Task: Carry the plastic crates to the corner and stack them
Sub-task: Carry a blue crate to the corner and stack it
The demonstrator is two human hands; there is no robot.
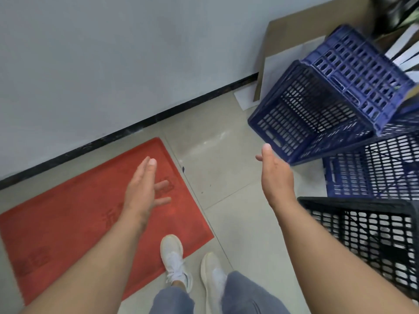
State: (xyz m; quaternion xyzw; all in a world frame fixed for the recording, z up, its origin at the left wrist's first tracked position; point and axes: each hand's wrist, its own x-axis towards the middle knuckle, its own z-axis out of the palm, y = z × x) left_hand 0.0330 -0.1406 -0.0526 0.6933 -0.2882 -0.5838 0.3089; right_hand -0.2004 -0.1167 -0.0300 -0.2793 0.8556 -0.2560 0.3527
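Grip slack: left hand point(141, 191), right hand point(275, 175) outstretched, empty.

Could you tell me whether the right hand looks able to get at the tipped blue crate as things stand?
Probably yes. The right hand is open and empty, just short of the tipped blue crate, with only bare floor between them.

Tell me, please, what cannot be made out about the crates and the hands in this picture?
- Black crate, head view: right side cut off by the frame edge, near corner hidden by the right forearm.
- Tilted blue crate: blurred; its support is unclear.
- Right hand: fingers hidden behind the hand.
- Left hand: open, holding nothing.
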